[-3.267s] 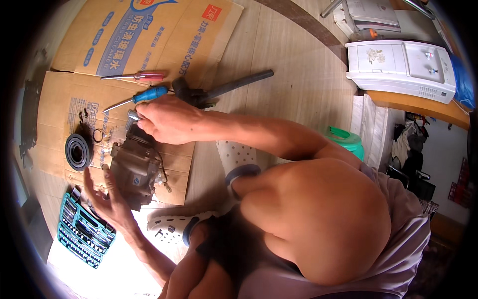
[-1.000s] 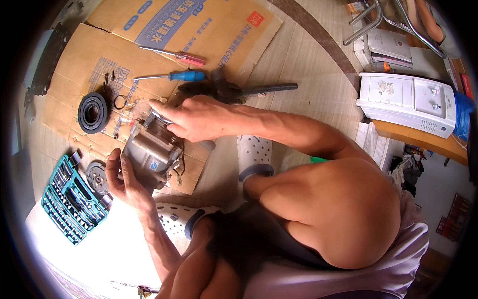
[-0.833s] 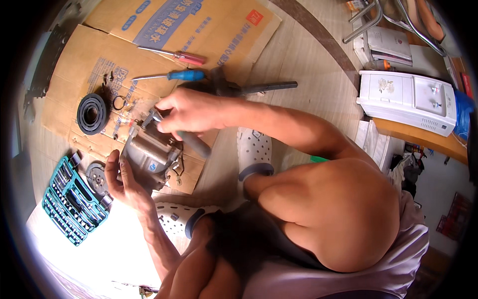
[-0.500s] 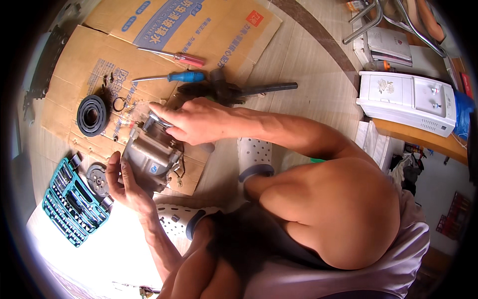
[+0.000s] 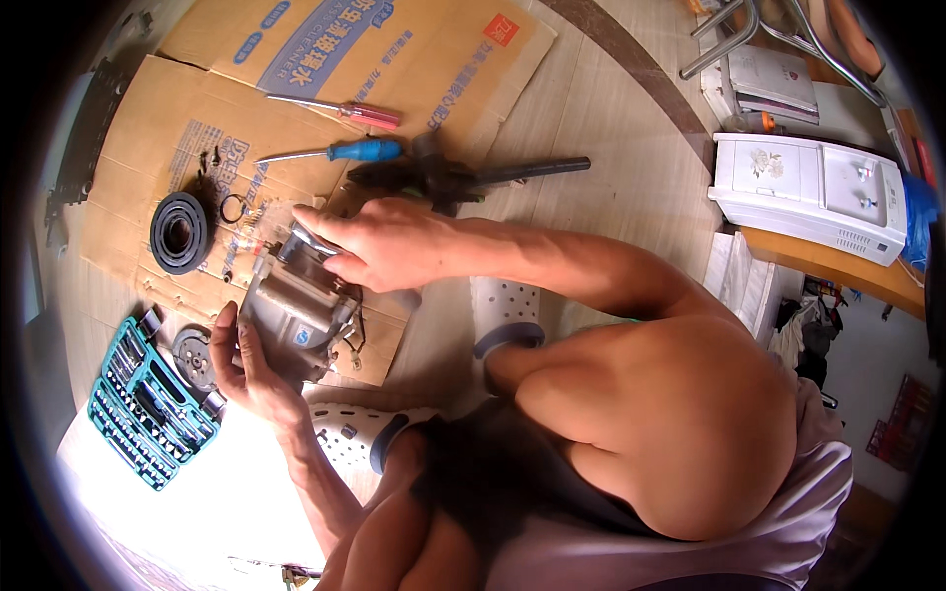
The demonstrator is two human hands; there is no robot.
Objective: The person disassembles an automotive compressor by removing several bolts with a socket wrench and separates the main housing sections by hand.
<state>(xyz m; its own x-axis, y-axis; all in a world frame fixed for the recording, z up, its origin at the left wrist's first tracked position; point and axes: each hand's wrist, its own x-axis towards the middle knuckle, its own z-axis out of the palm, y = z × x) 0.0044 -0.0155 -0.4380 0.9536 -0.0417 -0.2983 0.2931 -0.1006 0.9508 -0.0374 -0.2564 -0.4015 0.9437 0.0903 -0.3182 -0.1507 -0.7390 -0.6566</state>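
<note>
A silvery car air-conditioning compressor [image 5: 296, 313] with a small blue round sticker lies near the cardboard's lower edge, between my hands. My left hand [image 5: 246, 369] grips its near left side, thumb and fingers apart along the body. Over its upper end my right hand [image 5: 370, 241] is closed on a shiny metal tool [image 5: 313, 238], with the index finger stretched along it. The tool's kind is mostly hidden by the fingers. Beside the compressor lie a black grooved pulley [image 5: 180, 232], a thin ring [image 5: 233, 209] and a round metal clutch plate [image 5: 195, 357].
Flattened cardboard [image 5: 128, 187] covers the floor, bearing a red screwdriver [image 5: 370, 115], a blue screwdriver [image 5: 365, 150] and a dark long-handled tool [image 5: 522, 172]. An open teal socket set [image 5: 153, 404] lies left. My clogs [image 5: 505, 305] flank the work; a white water dispenser [image 5: 808, 192] stands right.
Almost nothing differs. The whole view has shifted very slightly, and both hands keep their places on the compressor and the metal tool.
</note>
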